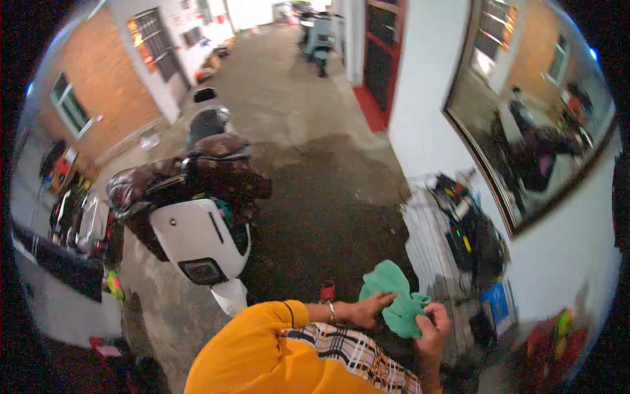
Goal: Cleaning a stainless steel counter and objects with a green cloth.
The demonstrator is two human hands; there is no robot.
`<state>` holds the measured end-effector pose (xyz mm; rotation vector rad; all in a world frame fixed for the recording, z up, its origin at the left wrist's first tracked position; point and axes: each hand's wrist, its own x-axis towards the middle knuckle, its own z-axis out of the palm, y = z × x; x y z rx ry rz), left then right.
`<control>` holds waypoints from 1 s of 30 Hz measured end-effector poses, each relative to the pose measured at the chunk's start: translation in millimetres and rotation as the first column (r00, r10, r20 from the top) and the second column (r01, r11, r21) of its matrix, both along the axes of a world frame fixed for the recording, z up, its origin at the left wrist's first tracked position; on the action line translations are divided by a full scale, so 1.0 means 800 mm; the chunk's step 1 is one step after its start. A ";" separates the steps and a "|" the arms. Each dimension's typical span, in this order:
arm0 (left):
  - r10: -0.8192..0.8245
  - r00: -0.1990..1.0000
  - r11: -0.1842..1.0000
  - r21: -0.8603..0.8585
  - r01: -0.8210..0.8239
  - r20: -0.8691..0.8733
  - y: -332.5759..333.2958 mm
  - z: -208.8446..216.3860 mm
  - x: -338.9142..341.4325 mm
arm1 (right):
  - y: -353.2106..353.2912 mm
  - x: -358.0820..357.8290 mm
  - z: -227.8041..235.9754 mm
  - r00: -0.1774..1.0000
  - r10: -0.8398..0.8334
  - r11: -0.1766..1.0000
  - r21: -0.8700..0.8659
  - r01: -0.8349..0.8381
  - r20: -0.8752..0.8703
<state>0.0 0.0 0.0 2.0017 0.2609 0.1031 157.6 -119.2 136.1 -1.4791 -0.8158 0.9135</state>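
So the green cloth (402, 318) is held right between both hands. At its right end, a bunched-up bit is pinched between thumb and fingers by the right hand (433, 325). It's also pinched by the left hand (371, 311), closer to its middle. The long axis is slanted, from just ahead of the left grip back toward the right grip. Neither hand can really be called nearer, since it's touched by both.

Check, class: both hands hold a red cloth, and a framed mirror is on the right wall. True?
Wrong colour: the head view shows the left hand and right hand holding a green cloth; a framed mirror is on the right wall.
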 end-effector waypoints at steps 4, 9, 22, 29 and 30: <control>0.300 0.940 0.949 0.055 -0.312 0.161 0.059 -0.016 -0.017 | 0.106 -0.031 0.025 0.979 0.202 0.976 0.079 -0.202 0.008; 0.617 0.784 0.708 -0.481 -0.517 0.067 0.168 0.014 -0.052 | 0.245 -0.076 0.032 0.921 0.332 0.943 0.091 -0.320 -0.201; 0.969 0.235 0.146 -0.587 -0.796 -0.078 0.397 0.058 -0.170 | 0.499 -0.076 0.004 0.877 0.440 0.898 0.087 -0.431 -0.192; 0.998 0.066 0.048 -0.722 -0.691 0.003 0.482 0.075 -0.152 | 0.593 -0.034 -0.091 0.859 0.380 0.918 0.027 -0.396 -0.344; 0.998 0.064 0.064 -0.744 -0.666 0.028 0.497 0.077 -0.145 | 0.608 -0.028 -0.099 0.856 0.391 0.909 -0.006 -0.417 -0.339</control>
